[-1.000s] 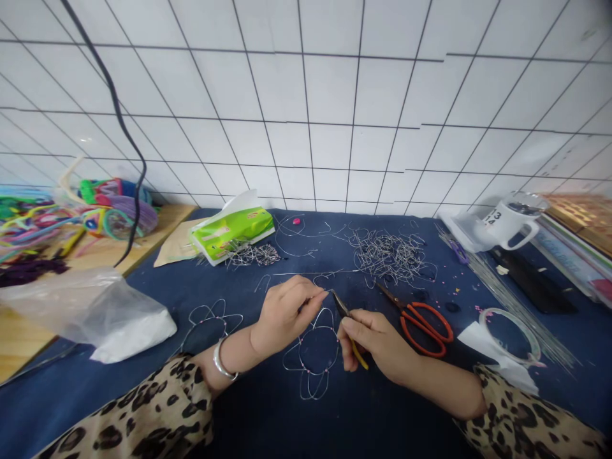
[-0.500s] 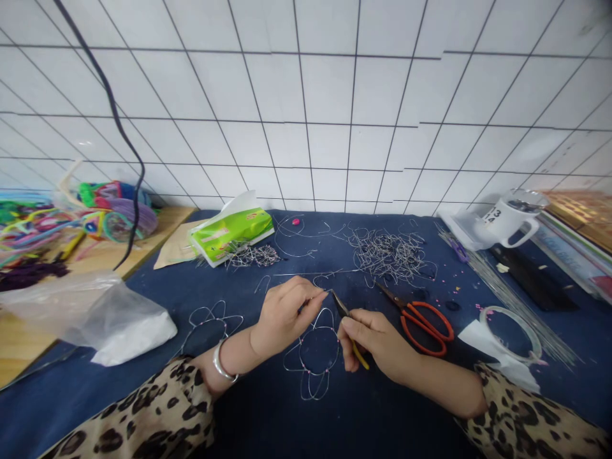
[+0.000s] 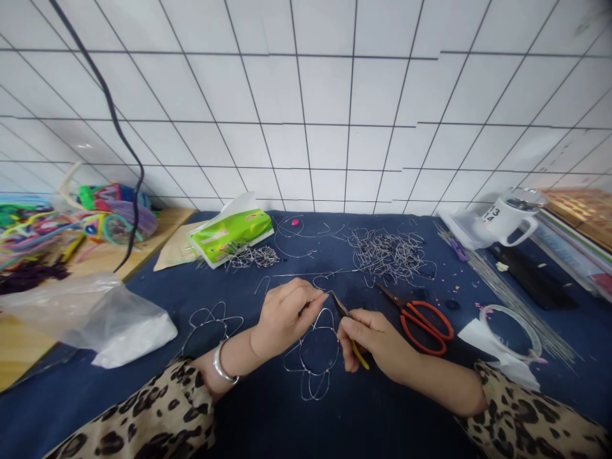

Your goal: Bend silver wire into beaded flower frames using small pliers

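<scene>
My left hand (image 3: 289, 312) is closed in a pinch at the fingertips on a thin wire, of which only a tiny end shows. My right hand (image 3: 375, 341) grips pliers (image 3: 340, 306) with a dark nose and yellow handles. The nose of the pliers points up and left, close to my left fingertips. Below and between my hands a flower-shaped wire frame (image 3: 319, 373) with small pink beads lies on the dark blue cloth (image 3: 268, 414). Another wire flower (image 3: 209, 323) lies left of my left forearm, partly hidden by it.
Orange-handled scissors (image 3: 428, 328) lie right of my right hand. Behind are a tangle of wire pieces (image 3: 389, 255) and a green tissue pack (image 3: 232, 236). A white mug (image 3: 507, 220), straight wires (image 3: 521, 303) and a clear ring-shaped coil (image 3: 530, 325) are at right; a plastic bag (image 3: 129, 319) is at left.
</scene>
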The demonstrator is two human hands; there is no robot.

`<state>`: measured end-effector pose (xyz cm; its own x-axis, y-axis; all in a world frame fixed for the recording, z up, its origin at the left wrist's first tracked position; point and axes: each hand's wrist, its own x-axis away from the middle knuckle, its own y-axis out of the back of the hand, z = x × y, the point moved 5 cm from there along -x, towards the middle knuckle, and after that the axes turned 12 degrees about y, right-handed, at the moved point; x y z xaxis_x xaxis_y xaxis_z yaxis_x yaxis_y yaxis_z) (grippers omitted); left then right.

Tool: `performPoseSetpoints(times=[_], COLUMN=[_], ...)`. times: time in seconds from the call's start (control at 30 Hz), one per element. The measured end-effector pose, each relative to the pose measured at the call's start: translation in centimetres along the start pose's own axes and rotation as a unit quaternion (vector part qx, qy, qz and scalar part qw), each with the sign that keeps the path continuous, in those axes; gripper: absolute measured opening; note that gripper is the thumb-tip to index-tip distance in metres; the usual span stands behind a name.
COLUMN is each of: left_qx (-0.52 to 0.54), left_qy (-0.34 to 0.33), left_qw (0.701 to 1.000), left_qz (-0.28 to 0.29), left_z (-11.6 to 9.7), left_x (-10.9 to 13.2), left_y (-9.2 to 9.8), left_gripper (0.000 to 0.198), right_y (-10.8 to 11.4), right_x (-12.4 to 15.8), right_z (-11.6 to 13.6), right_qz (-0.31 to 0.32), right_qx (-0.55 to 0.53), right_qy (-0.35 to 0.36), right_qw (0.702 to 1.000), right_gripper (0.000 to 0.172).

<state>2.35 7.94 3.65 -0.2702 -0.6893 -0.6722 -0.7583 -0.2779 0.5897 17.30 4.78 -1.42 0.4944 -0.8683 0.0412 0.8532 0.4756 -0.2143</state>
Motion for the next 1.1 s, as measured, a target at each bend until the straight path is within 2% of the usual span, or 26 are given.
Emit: performPoseSetpoints(times=[0.3,0.67,0.83,0.97,1.1], left_qx=[-0.002,-0.012,-0.008,0.029,0.065], left_qy=[-0.004,-0.02,-0.003,0.033,0.085], left_qw=[1.0,0.999,0.999,0.998,0.991], left_qz=[0.001,0.028,0.032,0.053,0.084], left_z=[0.0,-0.1,-0.6,-0.7,-0.4], left_x=[0.1,0.0,-0.3,-0.6,-0.9], left_y=[0.0,-0.3,0.0,0.1,0.2], left_gripper=[0.011,0.019,0.013,0.009,0.007], right_y=[-0.1,0.1,0.3,0.4,0.9], right_x=[-0.1,0.0,0.1,0.1,0.0], right_z=[0.3,-0.2,0.5,1.4,2.2], right_qz=[-0.008,-0.008,0.001,0.002,-0.004], right_qx=[0.022,0.067,0.133,0.217,0.356], right_qy=[0.001,0.018,0.024,0.024,0.085], right_qw=[1.0,0.998,0.991,0.976,0.931], right_gripper=[0.031,0.031,0.031,0.03,0.029])
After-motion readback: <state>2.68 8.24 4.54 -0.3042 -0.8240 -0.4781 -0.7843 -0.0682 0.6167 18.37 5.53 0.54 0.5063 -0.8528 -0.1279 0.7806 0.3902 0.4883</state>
